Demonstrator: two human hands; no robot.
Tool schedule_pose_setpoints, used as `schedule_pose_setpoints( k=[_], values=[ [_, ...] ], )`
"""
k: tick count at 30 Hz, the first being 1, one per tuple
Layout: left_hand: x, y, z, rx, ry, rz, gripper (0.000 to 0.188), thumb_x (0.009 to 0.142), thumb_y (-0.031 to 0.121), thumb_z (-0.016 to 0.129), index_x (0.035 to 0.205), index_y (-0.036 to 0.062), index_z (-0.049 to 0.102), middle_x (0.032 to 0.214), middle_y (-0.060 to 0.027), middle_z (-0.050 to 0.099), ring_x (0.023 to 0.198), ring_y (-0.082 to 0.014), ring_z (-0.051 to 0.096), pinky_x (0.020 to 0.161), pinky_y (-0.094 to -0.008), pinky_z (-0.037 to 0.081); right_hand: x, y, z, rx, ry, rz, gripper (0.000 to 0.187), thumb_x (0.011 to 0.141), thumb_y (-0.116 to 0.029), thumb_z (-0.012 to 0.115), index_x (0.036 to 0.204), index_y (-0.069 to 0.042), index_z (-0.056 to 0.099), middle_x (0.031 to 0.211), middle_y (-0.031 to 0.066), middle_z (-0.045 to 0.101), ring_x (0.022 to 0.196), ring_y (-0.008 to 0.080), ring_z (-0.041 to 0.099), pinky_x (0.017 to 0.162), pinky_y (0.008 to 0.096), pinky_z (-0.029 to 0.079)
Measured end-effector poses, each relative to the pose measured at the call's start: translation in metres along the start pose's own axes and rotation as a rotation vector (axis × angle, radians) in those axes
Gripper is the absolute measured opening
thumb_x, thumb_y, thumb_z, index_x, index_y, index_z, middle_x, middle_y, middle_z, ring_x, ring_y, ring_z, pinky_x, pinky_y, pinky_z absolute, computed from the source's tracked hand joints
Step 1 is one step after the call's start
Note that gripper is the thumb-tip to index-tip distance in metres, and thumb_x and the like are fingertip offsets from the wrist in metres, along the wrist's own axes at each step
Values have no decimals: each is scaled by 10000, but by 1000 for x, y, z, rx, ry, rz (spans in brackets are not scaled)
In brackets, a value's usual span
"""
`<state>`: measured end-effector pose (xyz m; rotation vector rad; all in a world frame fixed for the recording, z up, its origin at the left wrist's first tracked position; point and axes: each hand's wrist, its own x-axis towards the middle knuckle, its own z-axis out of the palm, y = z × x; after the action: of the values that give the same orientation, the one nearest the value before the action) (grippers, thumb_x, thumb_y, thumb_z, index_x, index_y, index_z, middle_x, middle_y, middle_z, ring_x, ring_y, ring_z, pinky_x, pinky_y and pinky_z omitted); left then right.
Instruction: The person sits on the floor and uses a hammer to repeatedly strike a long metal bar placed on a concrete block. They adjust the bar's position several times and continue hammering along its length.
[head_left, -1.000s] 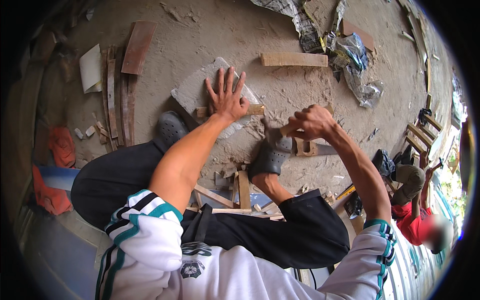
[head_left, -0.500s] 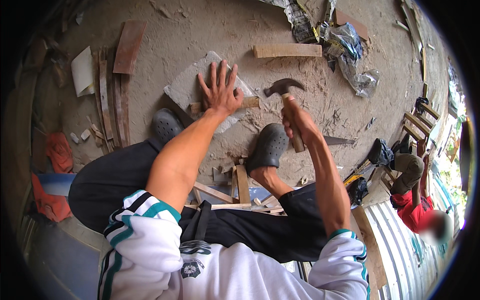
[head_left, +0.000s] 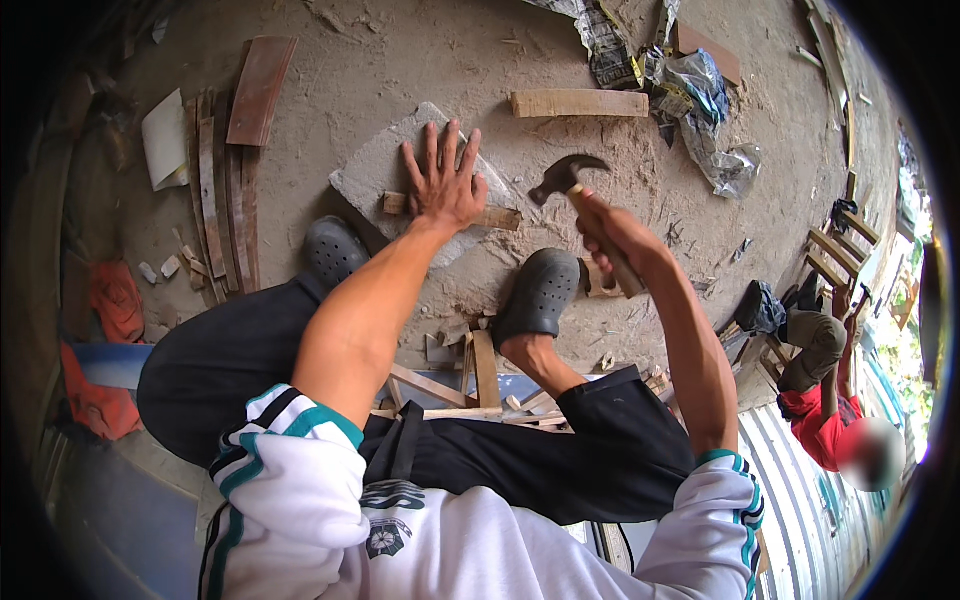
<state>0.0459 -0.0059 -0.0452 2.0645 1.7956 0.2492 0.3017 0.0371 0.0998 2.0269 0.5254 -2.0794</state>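
Observation:
My left hand (head_left: 447, 190) lies flat with fingers spread, its palm over a short strip of wood (head_left: 497, 217). That strip rests across a pale, rough stone slab (head_left: 375, 165) on the ground; its middle is hidden under the hand. To the right, my right hand (head_left: 617, 238) is wrapped round the wooden handle of a claw hammer (head_left: 560, 182). The hammer's dark head is held apart from the strip, up and to its right. Beside my dark clog (head_left: 540, 290) lies a wooden piece that looks like a saw handle (head_left: 600, 280), partly behind the right hand and hammer.
A wooden block (head_left: 580, 103) lies beyond the slab, near crumpled plastic sheeting (head_left: 715, 140). Long wooden strips (head_left: 210, 190) and a reddish board (head_left: 262, 92) lie at left. Wood scraps (head_left: 485, 370) sit near my legs. Another person in a red shirt (head_left: 815, 425) is at right.
My right hand has shifted right with the hammer, whose handle now slants more. The wood strip's right end has tipped slightly toward me. The left hand stays on the strip.

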Motion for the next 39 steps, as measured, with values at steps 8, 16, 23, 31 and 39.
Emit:
schedule_pose_setpoints(
  k=[8,16,23,31,39],
  values=[
    [0,2,-2,35,-35,-26,688,932,344,469,1568,191,255,1652,-112,121,1520,-406,9,1164,-679,-47,-1,21,23,182,142,-114,586,999,-637,395,887,-77,523,618,1,493,409,101,448,385,274,413],
    [2,-2,-3,92,-13,41,676,939,344,484,1562,178,281,1645,-115,160,1520,-391,46,1179,-657,-29,-23,36,16,478,129,-237,618,973,-684,406,882,-81,502,593,-2,459,389,116,431,372,259,382],
    [10,-2,-3,89,-10,155,660,939,327,473,1557,183,290,1644,-113,166,1525,-359,73,1190,-640,9,-21,57,35,450,-137,-122,609,1010,-630,363,896,-49,503,597,11,479,396,118,454,357,263,398],
    [6,-1,0,79,-25,143,653,939,336,474,1550,169,313,1645,-123,162,1522,-372,73,1222,-556,39,-5,83,58,359,5,-86,651,978,-679,383,866,-50,510,571,17,488,427,160,500,399,288,441],
    [9,-2,-4,76,-34,158,626,958,323,458,1550,170,323,1643,-141,165,1516,-387,94,1230,-525,61,-11,113,42,848,145,-227,614,985,-676,371,872,-94,528,552,-23,453,364,106,421,349,256,385]
  ],
)
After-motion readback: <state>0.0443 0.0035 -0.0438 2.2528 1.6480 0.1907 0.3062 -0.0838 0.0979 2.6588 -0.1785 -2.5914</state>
